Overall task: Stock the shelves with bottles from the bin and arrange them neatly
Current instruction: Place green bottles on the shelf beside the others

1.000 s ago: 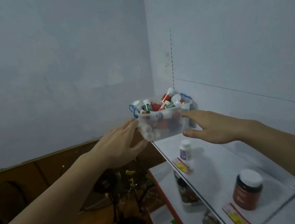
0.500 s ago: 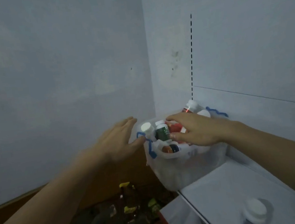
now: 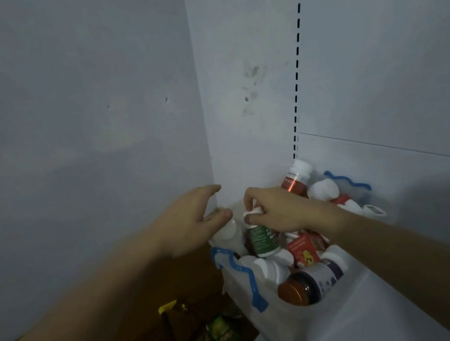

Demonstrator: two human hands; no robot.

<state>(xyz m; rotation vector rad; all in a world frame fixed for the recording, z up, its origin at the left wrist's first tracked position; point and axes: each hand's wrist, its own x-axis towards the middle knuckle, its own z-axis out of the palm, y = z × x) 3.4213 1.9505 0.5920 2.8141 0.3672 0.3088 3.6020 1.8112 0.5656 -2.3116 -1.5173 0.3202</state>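
Fingers (image 3: 249, 195) of right hand (image 3: 276, 212) now pinch green bottle (image 3: 261, 240).

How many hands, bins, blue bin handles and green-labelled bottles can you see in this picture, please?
Hands: 2, left hand and right hand
Bin: 1
Blue handles: 2
Green-labelled bottle: 1
Total: 6

Above the bin (image 3: 266, 322) the air stands open — inside, bottles (image 3: 309, 284) crowd it; walls close behind, shelf (image 3: 375, 321) bare in front.
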